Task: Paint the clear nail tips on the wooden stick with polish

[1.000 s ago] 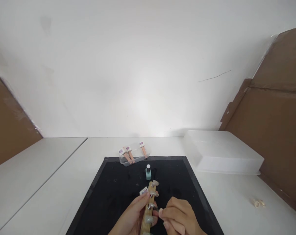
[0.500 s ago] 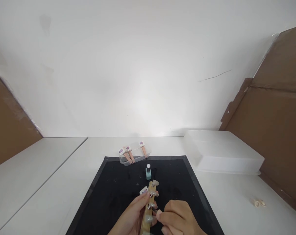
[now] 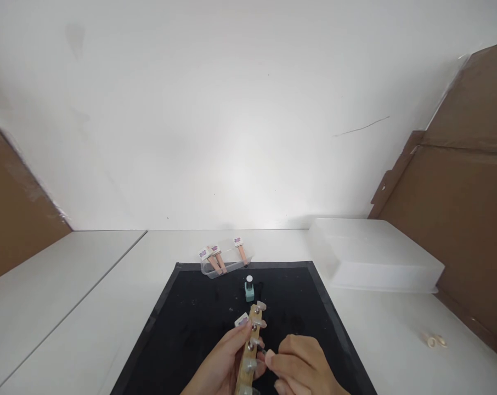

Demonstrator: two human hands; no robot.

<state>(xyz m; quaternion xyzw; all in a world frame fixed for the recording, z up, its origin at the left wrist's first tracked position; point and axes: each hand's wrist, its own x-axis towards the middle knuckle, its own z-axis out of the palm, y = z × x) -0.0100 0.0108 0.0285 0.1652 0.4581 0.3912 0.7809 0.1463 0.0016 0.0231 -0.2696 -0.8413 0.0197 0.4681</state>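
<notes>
My left hand [image 3: 226, 356] grips a narrow wooden strip [image 3: 245, 373] that stands tilted away from me. Several clear, pale nail tips [image 3: 250, 365] stick out along it, each on a small metal mount. In my right hand [image 3: 300, 365], the fingertips pinch a small thin brush [image 3: 264, 351] with a dark end, close to the middle nail tip on the strip. Most of its handle is hidden by my fingers. Beyond the strip, a teal nail polish bottle [image 3: 249, 292] stands upright. A white, printed square piece [image 3: 241, 320] shows just past my left hand, partly covered.
A clear plastic tray [image 3: 232, 267] at the mat's far edge holds three pink sticks with white printed ends [image 3: 219, 262]. A black mat [image 3: 182, 318] lies under my hands. To the right are a white box [image 3: 384, 263] and small beige rings [image 3: 431, 342]. Brown cardboard walls flank the table.
My right hand and the brush have shifted slightly to the right. The strip in my left hand has tipped or risen a little; the bottle and tray have stayed put.
</notes>
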